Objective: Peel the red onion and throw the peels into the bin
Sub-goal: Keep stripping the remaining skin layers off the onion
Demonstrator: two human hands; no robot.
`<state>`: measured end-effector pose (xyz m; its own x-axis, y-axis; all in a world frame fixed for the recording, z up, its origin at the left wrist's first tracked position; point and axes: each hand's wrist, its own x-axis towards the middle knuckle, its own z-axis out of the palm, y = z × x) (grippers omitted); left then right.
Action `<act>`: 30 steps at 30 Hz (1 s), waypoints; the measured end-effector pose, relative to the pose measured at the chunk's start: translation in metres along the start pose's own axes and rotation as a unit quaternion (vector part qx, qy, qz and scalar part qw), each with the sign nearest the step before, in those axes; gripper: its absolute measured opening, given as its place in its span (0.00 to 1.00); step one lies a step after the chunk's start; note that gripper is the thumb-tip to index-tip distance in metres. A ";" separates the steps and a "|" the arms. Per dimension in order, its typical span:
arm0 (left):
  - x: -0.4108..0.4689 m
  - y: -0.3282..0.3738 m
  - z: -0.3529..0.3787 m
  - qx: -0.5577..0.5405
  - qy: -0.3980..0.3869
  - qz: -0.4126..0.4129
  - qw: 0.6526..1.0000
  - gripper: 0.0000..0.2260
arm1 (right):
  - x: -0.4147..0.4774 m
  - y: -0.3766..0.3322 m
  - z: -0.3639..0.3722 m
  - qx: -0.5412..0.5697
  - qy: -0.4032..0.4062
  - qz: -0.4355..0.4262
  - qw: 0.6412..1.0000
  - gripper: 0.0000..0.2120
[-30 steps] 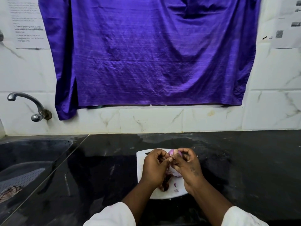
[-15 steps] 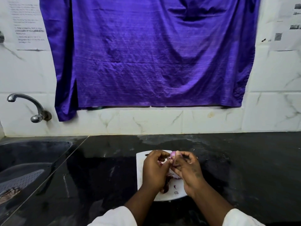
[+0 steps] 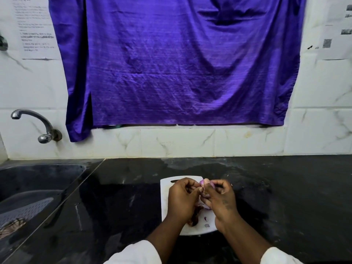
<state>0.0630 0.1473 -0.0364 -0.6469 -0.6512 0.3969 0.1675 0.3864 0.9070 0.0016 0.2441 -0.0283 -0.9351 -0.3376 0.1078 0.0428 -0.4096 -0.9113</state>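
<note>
Onion (image 3: 206, 182) held above white board (image 3: 164, 199), mid-counter, so scraps drop there; peels (image 3: 194, 219) lie on near part. Right hand (image 3: 221, 199) cups bulb, left hand (image 3: 182, 200) pinches skin at top. Versus half second back: same grips, hands slightly nearer, view shifted slightly. Bin unseen.

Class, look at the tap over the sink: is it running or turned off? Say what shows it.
Off. No stream of water falls from the spout of the tap towards the sink below it. Its handle position cannot be read.
</note>
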 end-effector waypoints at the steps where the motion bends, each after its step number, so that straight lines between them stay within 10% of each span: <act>1: 0.000 0.000 0.000 0.001 0.001 0.000 1.000 0.05 | -0.001 0.000 0.000 -0.001 0.002 -0.003 1.000 0.11; 16: -0.006 -0.002 -0.003 0.076 -0.021 0.097 0.992 0.21 | 0.008 -0.003 -0.003 0.020 0.013 0.043 0.999 0.13; 30: -0.005 0.001 -0.002 0.162 -0.022 0.184 0.969 0.07 | 0.002 -0.011 -0.001 0.064 0.018 0.070 0.995 0.12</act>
<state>0.0672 0.1495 -0.0374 -0.6190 -0.4045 0.6732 0.1558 0.7768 0.6101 -0.0008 0.2493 -0.0181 -0.9288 -0.3691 -0.0329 0.2159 -0.4668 -0.8576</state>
